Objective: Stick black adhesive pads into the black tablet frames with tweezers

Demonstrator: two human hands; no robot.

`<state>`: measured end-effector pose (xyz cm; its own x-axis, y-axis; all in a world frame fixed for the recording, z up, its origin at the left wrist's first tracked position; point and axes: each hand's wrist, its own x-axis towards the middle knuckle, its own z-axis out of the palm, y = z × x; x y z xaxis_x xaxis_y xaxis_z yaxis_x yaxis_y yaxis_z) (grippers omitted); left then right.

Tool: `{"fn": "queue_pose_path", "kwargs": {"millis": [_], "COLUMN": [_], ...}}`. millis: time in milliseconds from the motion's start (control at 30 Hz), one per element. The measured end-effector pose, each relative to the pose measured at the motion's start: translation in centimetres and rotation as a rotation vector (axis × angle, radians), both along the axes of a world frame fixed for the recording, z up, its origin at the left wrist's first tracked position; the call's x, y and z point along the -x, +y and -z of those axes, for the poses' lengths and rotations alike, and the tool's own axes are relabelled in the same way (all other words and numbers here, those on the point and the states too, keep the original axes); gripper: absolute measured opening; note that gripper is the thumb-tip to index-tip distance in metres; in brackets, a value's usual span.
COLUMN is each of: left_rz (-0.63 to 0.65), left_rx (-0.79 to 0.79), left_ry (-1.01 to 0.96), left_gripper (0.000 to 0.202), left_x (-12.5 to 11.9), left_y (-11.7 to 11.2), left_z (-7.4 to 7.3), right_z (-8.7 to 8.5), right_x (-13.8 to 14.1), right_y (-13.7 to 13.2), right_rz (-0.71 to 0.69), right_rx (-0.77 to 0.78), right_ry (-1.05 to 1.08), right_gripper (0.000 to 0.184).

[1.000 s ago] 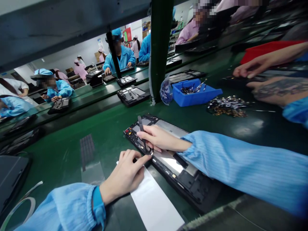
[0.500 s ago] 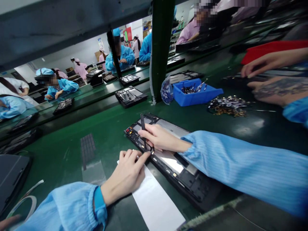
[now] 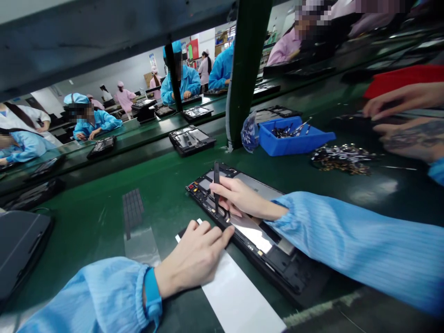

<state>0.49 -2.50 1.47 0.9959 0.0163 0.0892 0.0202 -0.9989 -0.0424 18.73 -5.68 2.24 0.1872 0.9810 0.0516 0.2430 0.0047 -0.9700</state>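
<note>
We are pinching a slim black tool (image 3: 217, 182) in our right hand (image 3: 239, 198), thumb and fingers clamped together around its lower half, so that it is standing nearly upright with its tip pressing down into the near left part of the opened tablet (image 3: 294, 273); that tablet is lying on the green bench (image 3: 97, 217) right in front of us, its dark frame and silvery inner plate showing, and our right sleeve (image 3: 347, 245) is crossing over it; our left hand (image 3: 196, 256) is resting palm down on a white strip (image 3: 243, 300) just beside the tablet's near edge, the fingers lying loosely together and gripping nothing, the forefinger reaching out to touch the tablet's rim close under the tool's tip; something small and dark is peeking out beneath those fingers, though we cannot tell what it is; beyond the tablet a blue bin (image 3: 294, 142) of small parts is sitting next to a green post (image 3: 248, 74), with a clear bag (image 3: 249, 133) between them and a loose heap of parts (image 3: 342, 158) lying to the bin's right; at the far right a co-worker's hands (image 3: 398, 99) are working over a dark device (image 3: 350, 122); a second opened tablet (image 3: 191, 138) is lying on the next belt (image 3: 149, 134) behind.
</note>
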Motion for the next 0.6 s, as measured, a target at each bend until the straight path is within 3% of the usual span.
{"fn": "queue_pose_path", "kwargs": {"millis": [100,267,367,467,533,600], "left_rz": [-0.111,-0.143,-0.171,-0.119,-0.076,-0.111], "left_rx": [0.009,0.101,0.216,0.263,0.26,0.287], "left_ry": [-0.045,-0.032,-0.048,-0.041,-0.057,-0.1], "left_gripper": [0.049,0.057,0.059,0.059,0.055,0.042], "left_x": [0.1,-0.5,-0.9,-0.8,-0.6,-0.8], "left_y": [-0.2,-1.5,-2.9,-3.7,-3.5,-2.5], "left_z": [0.7,1.3,1.3,1.0,0.7,0.3], "right_z": [0.1,0.2,0.5,0.6,0.1,-0.9], "right_x": [-0.1,-0.2,-0.1,0.0,-0.3,-1.2], "right_y": [0.0,0.2,0.3,0.5,0.4,0.0], "right_rz": [-0.016,-0.016,-0.008,0.004,0.026,0.091], "right_rx": [-0.008,-0.01,0.004,0.016,0.02,0.012], "right_ry": [0.026,0.037,0.052,0.102,0.13,0.111], "right_gripper": [0.031,0.032,0.032,0.034,0.036,0.039]}}
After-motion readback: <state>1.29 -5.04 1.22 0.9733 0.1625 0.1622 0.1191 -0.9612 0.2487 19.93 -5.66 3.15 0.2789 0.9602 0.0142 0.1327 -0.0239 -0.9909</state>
